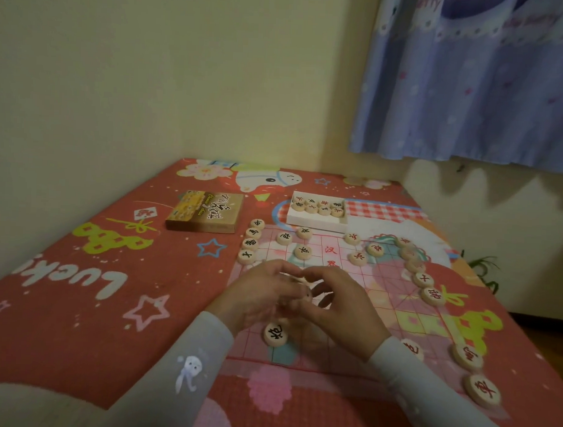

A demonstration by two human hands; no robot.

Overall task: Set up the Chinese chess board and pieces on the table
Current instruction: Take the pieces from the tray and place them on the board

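Piece placement is under way: round wooden discs are bunched, blurred, between the left hand (260,294) and right hand (336,303), fingers curled; the exact hold cannot be told. The pink translucent board (379,299) lies beneath. Remaining pieces wait in the white tray (315,221) at twelve o'clock; careful placing on an empty point is called for next.

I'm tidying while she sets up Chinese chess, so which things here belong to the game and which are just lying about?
Belong to the game:
- chess board sheet
- wooden pieces on it, like the black piece
- white tray holding more pieces
- brown chess box
- left hand and right hand, over the board

Just lying about:
- red cartoon tablecloth
- blue curtain
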